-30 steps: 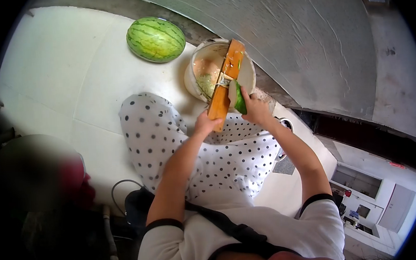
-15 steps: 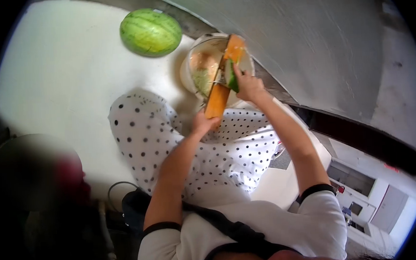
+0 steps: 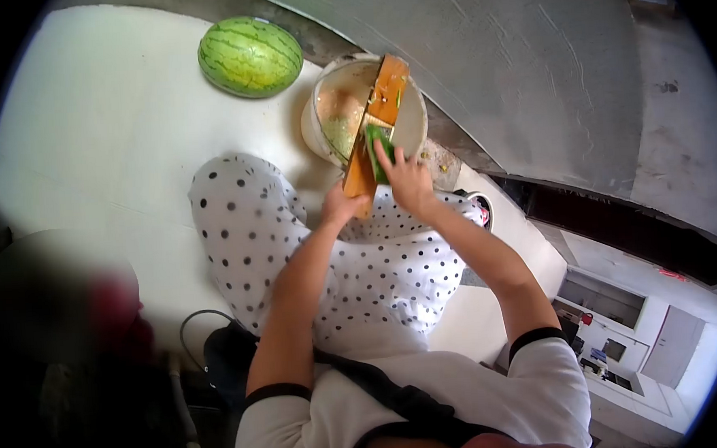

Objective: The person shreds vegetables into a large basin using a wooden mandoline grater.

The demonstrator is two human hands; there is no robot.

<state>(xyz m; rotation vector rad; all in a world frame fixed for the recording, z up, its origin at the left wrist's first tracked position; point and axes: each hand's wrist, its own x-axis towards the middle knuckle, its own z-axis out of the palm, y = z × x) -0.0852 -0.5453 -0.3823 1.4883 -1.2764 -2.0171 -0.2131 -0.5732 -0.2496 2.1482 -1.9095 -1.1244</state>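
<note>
My left hand (image 3: 341,206) is wrapped round the near end of a wooden grater (image 3: 389,88). The grater slants across the mouth of a pale bucket (image 3: 310,123), its far end over the far rim. Against the board's middle, over the blade area, my right hand (image 3: 407,181) presses a green-skinned melon piece (image 3: 377,156), fingers on the rind. The piece hides part of the blade. Inside the bucket, pale green shreds (image 3: 340,133) lie beside a pinkish-brown patch. Small bits cling to the upper part of the board.
A whole striped watermelon (image 3: 250,58) rests on the pale floor (image 3: 101,99), left of the bucket. A grey wall (image 3: 479,47) rises just behind the bucket. My knees in dotted trousers (image 3: 236,206) are close by. A dark bag (image 3: 228,356) lies at my left.
My right hand has slid the melon piece down the grater, toward my left hand. My left hand still grips the board's near end. The view has shifted slightly.
</note>
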